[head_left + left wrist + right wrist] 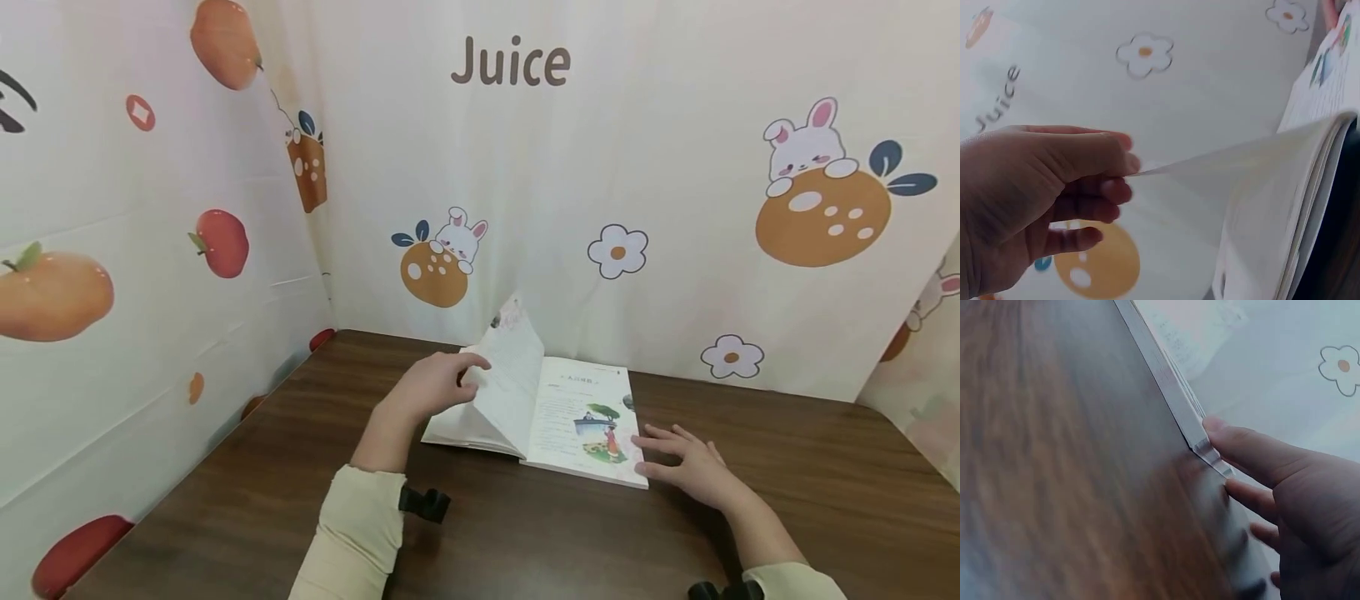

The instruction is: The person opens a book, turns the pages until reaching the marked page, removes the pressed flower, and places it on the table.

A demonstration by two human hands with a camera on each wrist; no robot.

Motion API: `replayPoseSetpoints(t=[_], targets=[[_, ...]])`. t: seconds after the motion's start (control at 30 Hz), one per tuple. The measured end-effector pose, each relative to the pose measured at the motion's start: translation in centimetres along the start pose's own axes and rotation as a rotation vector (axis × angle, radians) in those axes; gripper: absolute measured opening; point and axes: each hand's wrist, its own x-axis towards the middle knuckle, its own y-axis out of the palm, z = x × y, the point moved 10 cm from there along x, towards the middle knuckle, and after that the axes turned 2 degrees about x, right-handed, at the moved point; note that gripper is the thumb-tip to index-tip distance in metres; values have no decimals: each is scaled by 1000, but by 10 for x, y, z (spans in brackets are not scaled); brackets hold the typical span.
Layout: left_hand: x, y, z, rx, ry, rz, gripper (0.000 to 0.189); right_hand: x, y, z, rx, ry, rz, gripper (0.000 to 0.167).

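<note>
Page (pixel 516 379) is pinched by left hand (pixel 429 386) while spread right hand (pixel 699 472) touches book (pixel 558 421).

head: above, forward-down | wrists: close, rolled sideways | all share: book (pixel 558 417)

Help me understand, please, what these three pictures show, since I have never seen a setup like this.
There is no robot here: a person works with two bare hands. The large picture comes from a camera worn on the head, looking forward and down; the other two come from cameras on the left and right wrists, each looking at its own hand. An open book lies on a brown table, before a backdrop printed with fruit, rabbits and flowers. The left hand pinches a raised page by its edge. The right hand touches the book near a corner on its right side, fingers fairly straight.
</note>
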Motion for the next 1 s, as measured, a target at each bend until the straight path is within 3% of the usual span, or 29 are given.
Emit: replayPoseSetpoints(t=[0.17, 0.4, 0.6, 0.77, 0.87, 1.0], targets=[[-4, 13, 24, -36, -70, 85, 32, -3, 2, -5, -1, 10, 12, 57], [-5, 42, 45, -71, -161, 219, 42, -7, 1, -7, -27, 28, 33, 62], [-8, 70, 50, -28, -214, 316, 46, -11, 1, -9, -32, 32, 29, 61], [-10, 83, 49, 6, -242, 347, 45, -10, 1, -7, -40, 18, 14, 60], [-9, 84, 45, 115, -228, 345, 26, -10, -1, -6, -41, 10, 3, 59], [-4, 80, 34, 385, -194, 290, 5, -13, -4, -6, -44, -2, -13, 59]])
